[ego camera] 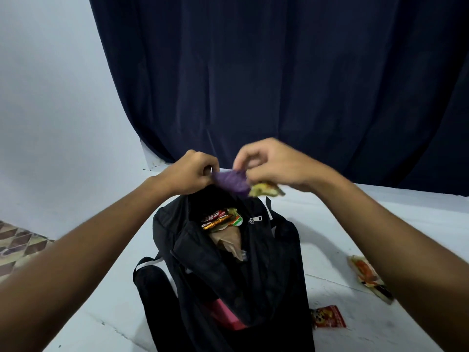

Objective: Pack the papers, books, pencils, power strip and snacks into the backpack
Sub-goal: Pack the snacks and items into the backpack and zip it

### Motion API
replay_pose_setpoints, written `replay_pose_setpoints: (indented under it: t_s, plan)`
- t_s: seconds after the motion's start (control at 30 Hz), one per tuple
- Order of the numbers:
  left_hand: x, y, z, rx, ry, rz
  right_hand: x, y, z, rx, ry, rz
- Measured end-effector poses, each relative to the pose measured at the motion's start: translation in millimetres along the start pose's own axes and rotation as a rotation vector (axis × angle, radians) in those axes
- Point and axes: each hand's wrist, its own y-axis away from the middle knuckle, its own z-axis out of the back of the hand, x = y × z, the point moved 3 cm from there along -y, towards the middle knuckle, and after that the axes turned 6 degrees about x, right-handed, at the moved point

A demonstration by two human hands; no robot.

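Left hand (pixel 189 174) pinches purple snack packet (pixel 231 182) above open black backpack (pixel 228 270); right hand (pixel 272 165) pinches the packet and a yellow wrapper (pixel 266 190). Risk: the loosely held wrapper drops outside the opening onto the tabletop (pixel 380 224).

One black backpack (pixel 228 270) is seen on the white surface. Two snack packets are held above it, one purple (pixel 232 182) and one yellow (pixel 265 190). Two more packets are left on the surface: one red (pixel 328 317), one pale (pixel 369 278). Several wrappers (pixel 220 219), too bunched to be counted, are seen inside.
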Motion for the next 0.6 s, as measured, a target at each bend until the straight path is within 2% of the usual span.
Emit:
replay_pose_setpoints:
  t_s: [0.07, 0.1, 0.23, 0.33, 0.4, 0.43, 0.5, 0.6]
  plan:
    - [0.1, -0.9, 0.4, 0.019, 0.008, 0.007, -2.6, -6.8, -28.9, 0.193, 0.249, -0.111]
    - [0.1, -1.3, 0.7, 0.030, 0.011, 0.026, -9.7, -13.1, -43.5, 0.214, 0.398, -0.145]
    - [-0.6, -1.1, 1.7, 0.049, 0.056, 0.069, -38.2, -39.2, -88.1, -0.024, 0.896, -0.200]
    - [-1.8, -0.5, 2.8, 0.044, 0.070, 0.079, -57.0, -53.4, -113.0, -0.143, 1.193, -0.138]
    - [-2.0, 0.7, 2.8, 0.044, 0.076, 0.085, -61.3, -60.4, -120.0, -0.167, 1.348, -0.017]
    - [-2.0, 1.4, 2.2, 0.045, 0.079, 0.089, -63.4, -63.2, -121.3, -0.099, 1.390, -0.015]
    - [-2.1, 3.3, 0.7, 0.040, 0.086, 0.089, -64.2, -64.8, -116.8, 0.074, 1.268, -0.032]
    - [-1.0, 7.4, 0.1, 0.033, 0.086, 0.083, -49.3, -57.8, -101.8, 0.149, 0.810, 0.011]
